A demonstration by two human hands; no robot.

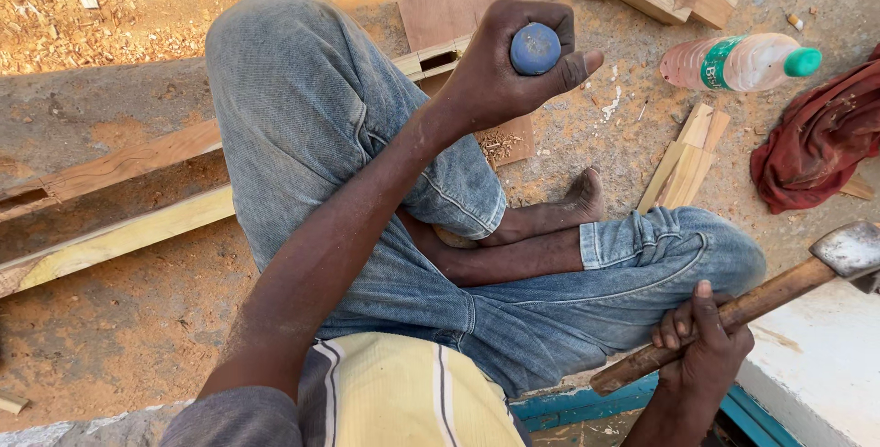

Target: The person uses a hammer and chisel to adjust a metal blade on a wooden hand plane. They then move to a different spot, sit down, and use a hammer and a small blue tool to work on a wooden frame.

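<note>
Far left, two long wooden planks (119,199) lie on the sandy ground beside the person's bent knee, and here the left hand (500,66) is raised over that knee, its grip clamped tight around a blue-capped tool handle (535,48), just above a flat wood board (458,21) with shavings on it. Moving right, a small bundle of wood strips (686,161) lies near the bare foot, a plastic bottle with a green cap (741,62) lies beyond them, and a red cloth (820,140) sits at the edge. Low right, the right hand (704,346) rests on the thigh with its grip closed around the wooden shaft of a hammer (779,296), metal head pointing off to the right.
</note>
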